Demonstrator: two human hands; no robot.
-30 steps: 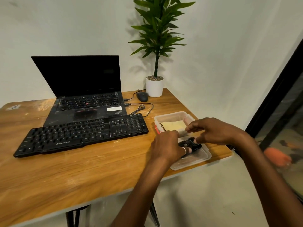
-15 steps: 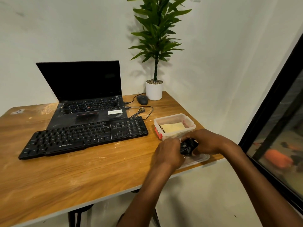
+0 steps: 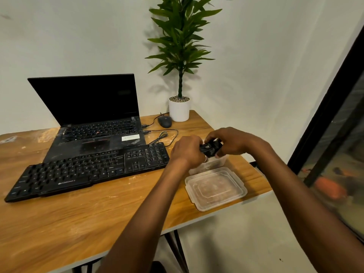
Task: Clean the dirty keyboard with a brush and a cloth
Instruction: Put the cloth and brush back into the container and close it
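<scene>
The dusty black keyboard [image 3: 88,170] lies on the wooden table [image 3: 78,223], left of my hands. My left hand [image 3: 187,152] and my right hand [image 3: 234,140] meet above a clear plastic container [image 3: 220,160]. Together they grip a small black bundle [image 3: 210,148] between their fingers; I cannot tell what it is. My hands hide the inside of the container. Its clear lid [image 3: 215,188] lies flat on the table just in front of it.
An open black laptop [image 3: 94,115] stands behind the keyboard. A black mouse [image 3: 165,121], cables [image 3: 163,134] and a potted plant [image 3: 179,111] sit at the back right corner. The table's right edge is close to the container, with a dark window frame [image 3: 325,119] beyond.
Both hands closed on the black bundle over the lid and raised it above the container. The lid is now uncovered, and the yellow cloth in the container is hidden.
</scene>
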